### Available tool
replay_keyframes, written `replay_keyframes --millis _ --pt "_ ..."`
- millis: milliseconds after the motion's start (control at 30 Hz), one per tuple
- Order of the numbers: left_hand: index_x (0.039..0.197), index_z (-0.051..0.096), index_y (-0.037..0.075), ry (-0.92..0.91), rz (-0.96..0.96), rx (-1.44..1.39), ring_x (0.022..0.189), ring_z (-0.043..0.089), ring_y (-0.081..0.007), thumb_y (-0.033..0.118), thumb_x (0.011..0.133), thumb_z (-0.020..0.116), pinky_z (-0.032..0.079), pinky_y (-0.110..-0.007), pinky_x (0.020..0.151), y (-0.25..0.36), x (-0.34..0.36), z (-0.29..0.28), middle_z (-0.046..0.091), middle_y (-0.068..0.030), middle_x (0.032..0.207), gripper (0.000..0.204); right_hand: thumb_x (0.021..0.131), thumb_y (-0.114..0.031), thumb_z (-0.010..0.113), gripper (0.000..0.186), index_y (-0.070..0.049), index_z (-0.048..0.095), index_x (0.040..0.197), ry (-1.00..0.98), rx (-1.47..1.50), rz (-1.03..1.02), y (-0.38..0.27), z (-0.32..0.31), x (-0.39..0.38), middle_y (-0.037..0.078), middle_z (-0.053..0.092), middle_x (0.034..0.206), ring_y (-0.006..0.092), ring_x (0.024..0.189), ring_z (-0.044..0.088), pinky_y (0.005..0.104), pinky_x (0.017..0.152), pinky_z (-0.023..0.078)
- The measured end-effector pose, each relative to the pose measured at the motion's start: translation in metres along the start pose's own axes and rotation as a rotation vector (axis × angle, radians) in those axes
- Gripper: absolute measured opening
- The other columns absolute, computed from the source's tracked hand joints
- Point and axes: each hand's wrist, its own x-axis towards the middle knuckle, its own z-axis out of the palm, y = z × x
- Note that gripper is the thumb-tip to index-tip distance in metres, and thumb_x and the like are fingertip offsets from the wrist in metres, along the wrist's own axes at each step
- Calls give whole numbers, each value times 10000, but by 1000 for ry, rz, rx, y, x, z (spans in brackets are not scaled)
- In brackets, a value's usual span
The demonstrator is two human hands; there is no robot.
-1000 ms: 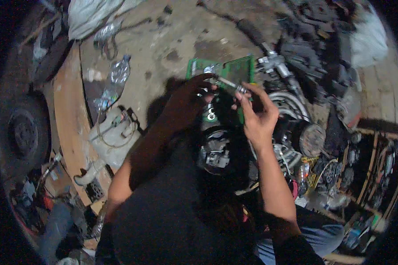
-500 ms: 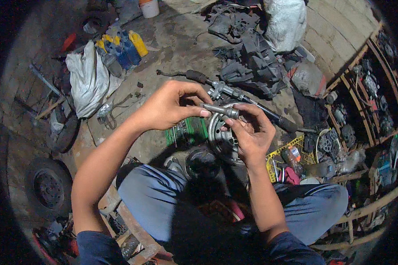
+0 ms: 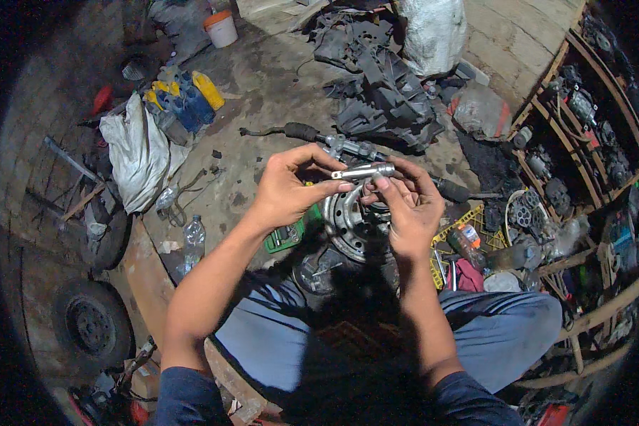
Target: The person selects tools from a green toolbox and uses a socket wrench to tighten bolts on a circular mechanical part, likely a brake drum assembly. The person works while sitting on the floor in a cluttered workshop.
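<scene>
Both hands meet at chest height around a short, shiny metal rod [image 3: 362,172], which has a narrow left end with a small dark hole and a thicker ringed right end. My left hand [image 3: 291,188] pinches the narrow end between thumb and fingers. At the thicker end, my right hand [image 3: 412,206] grips with thumb and curled fingers. Below them a silver steel wheel rim [image 3: 337,224] lies between my legs, partly covered by my right hand and shadow. Beside it sits a green tool case [image 3: 284,240], largely hidden by my left arm.
Beyond my hands a long steering rack [image 3: 362,149] lies on the floor. Black plastic parts [image 3: 390,99] are heaped behind it. At right stand a yellow crate [image 3: 440,238] and wooden shelves with metal parts [image 3: 582,106]. A tyre [image 3: 92,326] and a clear bottle [image 3: 194,238] are at left.
The rod has turned from slanting down rightward to nearly level, with its right end slightly higher. My left hand has shifted right and down in view. The whole view has also shifted somewhat.
</scene>
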Motion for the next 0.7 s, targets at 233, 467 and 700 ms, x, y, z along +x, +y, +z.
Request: replay_keyframes --millis 233,467,700 --pt "918 741 8 -4 95 74 900 677 -125 69 739 871 520 -288 833 -7 13 5 754 -76 951 229 909 50 683 352 73 567 1240 69 21 71 6 -7 5 200 668 1064 246 909 703 360 708 636" --pt "996 760 5 -45 134 36 969 682 -155 55 798 816 522 -317 893 -23 26 10 753 -91 997 212 882 -18 728 277 42 671 1147 -146 -291 2 -8 -36 18 160 713 1012 221 956 701 344 796 586" --pt "1158 710 3 -143 141 123 1014 683 -166 157 932 710 520 -318 929 -39 34 28 742 -105 1086 273 1004 -111 586 249 52 627 1189 -19 -564 -5 18 -103 40 158 714 1026 212 922 688 322 836 535"
